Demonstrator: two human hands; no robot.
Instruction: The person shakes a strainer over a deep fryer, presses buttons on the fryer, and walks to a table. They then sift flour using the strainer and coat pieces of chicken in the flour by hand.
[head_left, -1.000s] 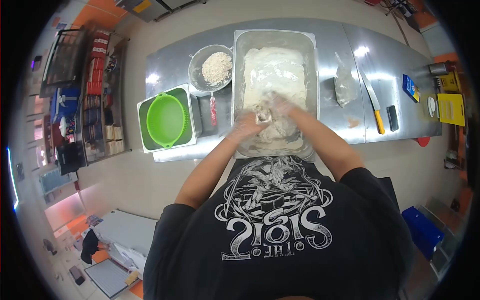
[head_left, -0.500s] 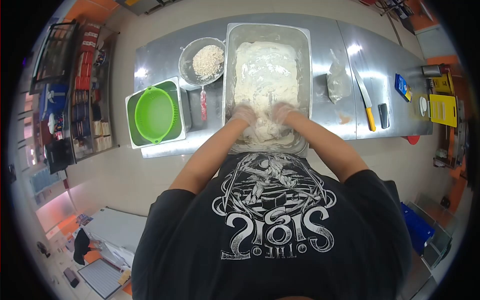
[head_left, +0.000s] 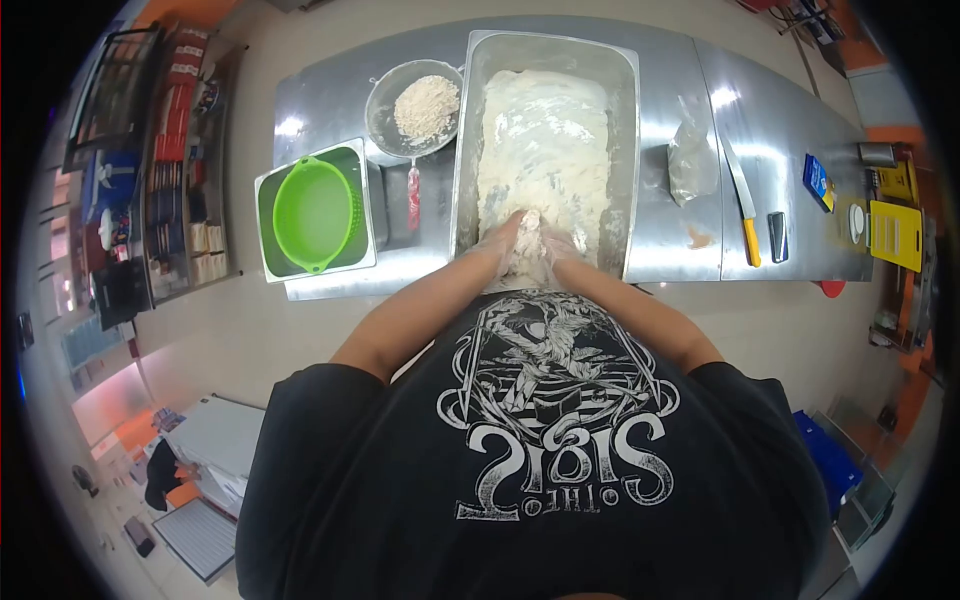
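Note:
A deep metal tray (head_left: 633, 150) holds a wide slab of pale, floury dough (head_left: 545, 125). At its near end, my left hand (head_left: 500, 243) and my right hand (head_left: 562, 246), both in clear gloves, are close together with a raised lump of dough between them. Fingers of both hands are wrapped on this lump from either side, partly hidden by dough and glare on the gloves.
Left of the tray are a sieve (head_left: 376, 128) with flaky crumbs and a green basket (head_left: 352, 222) in a metal container (head_left: 368, 165). To the right lie a plastic bag (head_left: 688, 170), a yellow-handled knife (head_left: 741, 190), a dark object (head_left: 778, 236) and a blue packet (head_left: 819, 183).
My hands have come closer together at the near end of the tray, gathering a lump of dough between them. The view has shifted slightly, and the tray sits higher and further right.

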